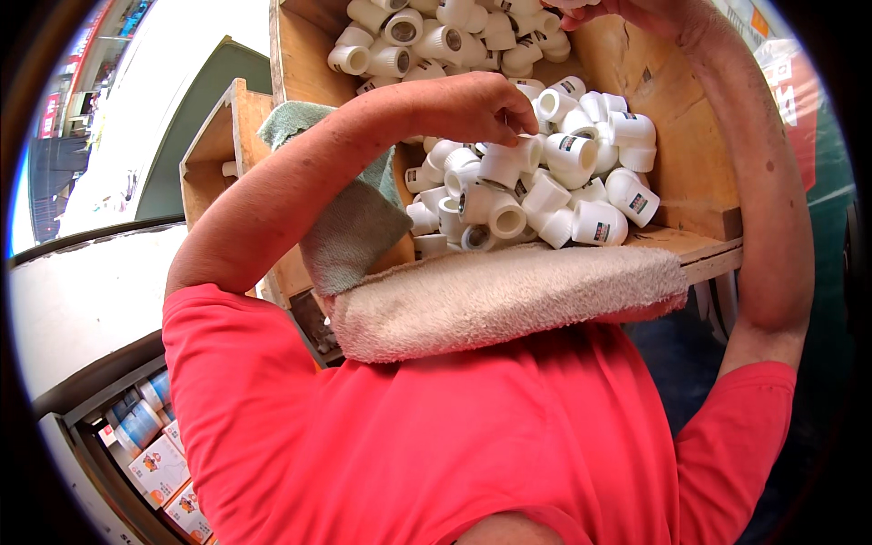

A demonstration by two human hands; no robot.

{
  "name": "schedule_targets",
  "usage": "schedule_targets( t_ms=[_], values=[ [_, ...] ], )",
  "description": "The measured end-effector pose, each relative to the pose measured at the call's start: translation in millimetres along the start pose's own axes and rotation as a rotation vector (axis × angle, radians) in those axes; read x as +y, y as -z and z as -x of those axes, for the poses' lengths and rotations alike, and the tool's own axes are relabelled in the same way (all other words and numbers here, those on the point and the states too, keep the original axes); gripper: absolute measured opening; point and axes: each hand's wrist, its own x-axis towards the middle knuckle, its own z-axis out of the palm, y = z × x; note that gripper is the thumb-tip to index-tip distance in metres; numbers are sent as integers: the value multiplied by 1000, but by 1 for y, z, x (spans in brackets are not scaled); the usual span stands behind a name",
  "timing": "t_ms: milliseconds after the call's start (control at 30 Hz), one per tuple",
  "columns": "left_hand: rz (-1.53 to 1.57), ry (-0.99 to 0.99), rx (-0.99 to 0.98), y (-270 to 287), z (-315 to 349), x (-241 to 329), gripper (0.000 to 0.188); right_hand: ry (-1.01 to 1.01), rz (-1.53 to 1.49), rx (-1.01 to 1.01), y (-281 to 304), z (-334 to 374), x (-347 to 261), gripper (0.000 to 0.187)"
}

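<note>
White plastic pipe fittings (pixel 572 159), elbows and short sockets, some with small dark labels, lie heaped in a wooden bin (pixel 690 154). My left hand (pixel 486 107) reaches over the middle of the heap. Its fingers are curled down, with the tips at a white pipe fitting among the others; how firm the hold is does not show. At the top edge, over the bin's far right side, my right hand (pixel 636 13) is partly cut off. Its fingers are closed around something white, of which only a sliver shows, seemingly another fitting.
A beige towel (pixel 509 295) covers the bin's near edge, against my red shirt. A grey-green cloth (pixel 354 227) hangs over the left wall. Beside it stands another wooden box (pixel 209 163). Small printed boxes (pixel 162 468) and rolls (pixel 138 427) fill a shelf at lower left.
</note>
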Motion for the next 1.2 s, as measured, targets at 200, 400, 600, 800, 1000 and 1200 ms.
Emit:
schedule_targets(
  t_ms=[200,400,600,800,1000,1200],
  values=[
    [-40,2,27,7,-1,5,27,-16,-27,9,-2,6,-4,39],
    [25,-75,470,56,19,-17,27,-31,14,6,-3,1,-4,39],
    [-810,411,538,97,79,-11,28,-43,18,16,-4,2,-7,43],
    [-1149,503,463,68,87,-43,54,-61,-4,17,-5,2,-8,43],
    [-1203,541,373,66,72,-48,60,-39,-19,25,0,-1,-1,41],
    [-1088,561,530,69,80,-40,40,-12,-34,21,-3,-3,0,40]
  ],
)
